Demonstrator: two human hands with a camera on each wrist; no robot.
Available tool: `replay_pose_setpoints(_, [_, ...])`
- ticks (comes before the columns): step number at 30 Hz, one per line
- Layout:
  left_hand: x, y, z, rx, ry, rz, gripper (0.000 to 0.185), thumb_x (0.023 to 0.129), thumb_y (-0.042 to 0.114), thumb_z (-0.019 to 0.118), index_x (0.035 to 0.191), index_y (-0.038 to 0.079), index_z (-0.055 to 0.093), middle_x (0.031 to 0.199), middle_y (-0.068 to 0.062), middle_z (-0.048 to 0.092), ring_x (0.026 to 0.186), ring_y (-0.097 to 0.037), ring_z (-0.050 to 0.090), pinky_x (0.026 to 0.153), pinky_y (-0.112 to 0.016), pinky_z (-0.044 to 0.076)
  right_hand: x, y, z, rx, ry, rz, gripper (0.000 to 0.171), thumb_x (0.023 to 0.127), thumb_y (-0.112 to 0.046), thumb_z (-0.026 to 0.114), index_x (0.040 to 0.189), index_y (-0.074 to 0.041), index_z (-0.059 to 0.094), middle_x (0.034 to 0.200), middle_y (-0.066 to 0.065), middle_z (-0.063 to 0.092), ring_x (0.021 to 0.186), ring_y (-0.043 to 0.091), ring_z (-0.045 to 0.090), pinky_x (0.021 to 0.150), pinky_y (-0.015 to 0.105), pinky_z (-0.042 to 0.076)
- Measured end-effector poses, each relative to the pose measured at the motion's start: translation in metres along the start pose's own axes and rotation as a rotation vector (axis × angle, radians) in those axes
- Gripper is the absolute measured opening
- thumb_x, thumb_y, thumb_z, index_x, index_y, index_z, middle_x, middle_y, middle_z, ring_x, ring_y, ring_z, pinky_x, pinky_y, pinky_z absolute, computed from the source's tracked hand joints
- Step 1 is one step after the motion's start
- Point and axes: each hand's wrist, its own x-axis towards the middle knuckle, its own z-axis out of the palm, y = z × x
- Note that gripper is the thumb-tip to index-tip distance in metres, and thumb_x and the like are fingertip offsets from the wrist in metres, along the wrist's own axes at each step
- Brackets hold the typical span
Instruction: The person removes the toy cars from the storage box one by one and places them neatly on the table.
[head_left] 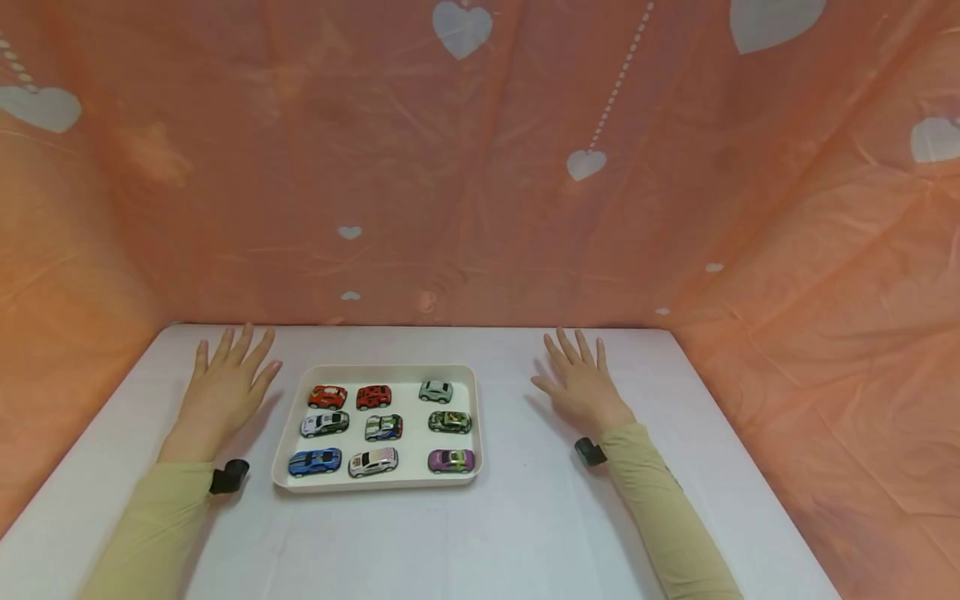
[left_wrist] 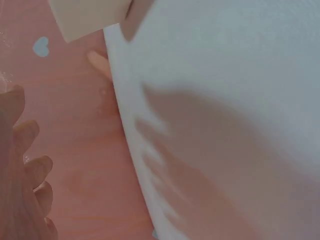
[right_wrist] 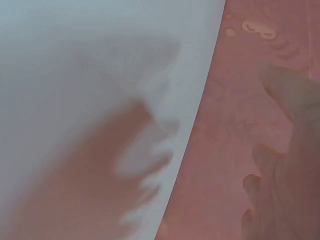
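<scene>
My left hand (head_left: 223,398) hovers palm down over the white table, left of a white tray (head_left: 408,483), fingers spread and holding nothing. To the tray's right, my right hand (head_left: 585,390) is spread the same way, also holding nothing. Several toy cars stand in the tray in rough rows. At the back are two red cars (head_left: 327,397) (head_left: 373,397) and a pale grey-green car (head_left: 436,392). The middle row has a white-and-black car (head_left: 325,423), a multicoloured car (head_left: 384,427) and a camouflage-green car (head_left: 450,422). In front stand a blue car (head_left: 315,462), a white car (head_left: 372,462) and a purple-and-green car (head_left: 451,461).
An orange cloth (head_left: 465,208) with pale hearts hangs behind the white table (head_left: 525,533) and along both its sides. A dark wrist camera (head_left: 228,477) sits at the left cuff, another camera (head_left: 590,452) at the right. Hand shadows fall on the tabletop in both wrist views.
</scene>
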Motion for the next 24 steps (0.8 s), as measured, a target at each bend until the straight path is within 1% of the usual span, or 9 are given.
replay_pose_setpoints(4, [0.001,0.001,-0.004,-0.016,-0.020,-0.003,0.064,0.102,0.044,0.032,0.152,0.007,0.018,0.153,-0.029,0.011,0.139,-0.046,-0.002,0.106,-0.057,-0.014,0.001,-0.003,-0.004,0.005,0.005,-0.007,0.077,0.095,-0.060,0.042,0.154,-0.018,0.017,0.159,0.005,0.004,0.143,0.028,-0.007,0.109,0.054,-0.011])
replay_pose_setpoints(6, [0.002,0.001,-0.006,-0.040,-0.033,-0.004,0.064,0.102,0.044,0.032,0.153,0.007,0.016,0.153,-0.029,0.007,0.139,-0.046,-0.005,0.106,-0.057,-0.016,0.004,-0.004,-0.007,-0.004,0.012,-0.020,0.077,0.095,-0.061,0.040,0.154,-0.017,0.018,0.159,0.006,0.005,0.144,0.027,-0.007,0.110,0.053,-0.009])
replay_pose_setpoints(9, [0.004,0.000,-0.009,-0.101,-0.047,-0.002,0.065,0.102,0.044,0.034,0.151,0.004,0.020,0.153,-0.029,0.003,0.138,-0.047,-0.007,0.105,-0.059,-0.015,0.009,-0.004,-0.009,-0.004,0.020,-0.046,0.076,0.095,-0.061,0.038,0.153,-0.015,0.020,0.159,0.007,0.008,0.144,0.027,-0.007,0.110,0.050,-0.011])
replay_pose_setpoints(10, [0.005,0.000,-0.010,-0.130,-0.043,0.002,0.064,0.102,0.043,0.037,0.150,0.002,0.024,0.153,-0.030,0.003,0.138,-0.048,-0.006,0.105,-0.060,-0.012,0.011,-0.003,-0.010,-0.009,0.026,-0.057,0.075,0.095,-0.060,0.039,0.153,-0.015,0.022,0.158,0.008,0.011,0.144,0.027,-0.007,0.111,0.049,-0.011])
replay_pose_setpoints(13, [0.007,0.002,-0.017,-0.221,-0.040,0.010,0.064,0.101,0.041,0.043,0.146,-0.003,0.032,0.153,-0.031,0.006,0.137,-0.051,0.002,0.105,-0.066,0.000,0.016,-0.005,-0.012,-0.006,0.058,-0.089,0.072,0.096,-0.056,0.043,0.151,-0.011,0.029,0.156,0.011,0.021,0.144,0.030,-0.001,0.112,0.048,-0.008])
replay_pose_setpoints(16, [0.007,0.005,-0.025,-0.302,-0.020,0.025,0.062,0.099,0.037,0.050,0.143,-0.005,0.036,0.150,-0.033,0.015,0.134,-0.054,0.014,0.102,-0.068,0.013,0.020,-0.008,-0.016,0.002,0.110,-0.132,0.069,0.095,-0.052,0.050,0.146,-0.007,0.039,0.149,0.015,0.035,0.142,0.035,0.014,0.113,0.050,0.001])
replay_pose_setpoints(20, [0.007,0.010,-0.033,-0.372,0.018,0.050,0.061,0.098,0.032,0.055,0.143,-0.005,0.037,0.144,-0.034,0.029,0.129,-0.055,0.028,0.099,-0.067,0.022,0.023,-0.016,-0.023,0.070,0.158,-0.196,0.064,0.093,-0.043,0.059,0.139,-0.001,0.046,0.139,0.018,0.047,0.133,0.036,0.034,0.110,0.051,0.018])
replay_pose_setpoints(22, [0.006,0.014,-0.038,-0.402,0.020,0.042,0.063,0.097,0.032,0.055,0.144,-0.004,0.034,0.142,-0.034,0.033,0.126,-0.054,0.033,0.097,-0.066,0.028,0.024,-0.019,-0.026,0.123,0.153,-0.204,0.063,0.092,-0.040,0.060,0.139,0.000,0.046,0.138,0.018,0.048,0.130,0.035,0.038,0.108,0.049,0.024])
replay_pose_setpoints(24, [0.005,0.017,-0.043,-0.433,0.014,0.022,0.066,0.097,0.032,0.056,0.147,-0.002,0.030,0.142,-0.033,0.034,0.122,-0.055,0.038,0.094,-0.065,0.033,0.025,-0.023,-0.030,0.193,0.133,-0.188,0.062,0.093,-0.039,0.060,0.139,-0.001,0.046,0.137,0.017,0.049,0.129,0.034,0.041,0.106,0.048,0.029])
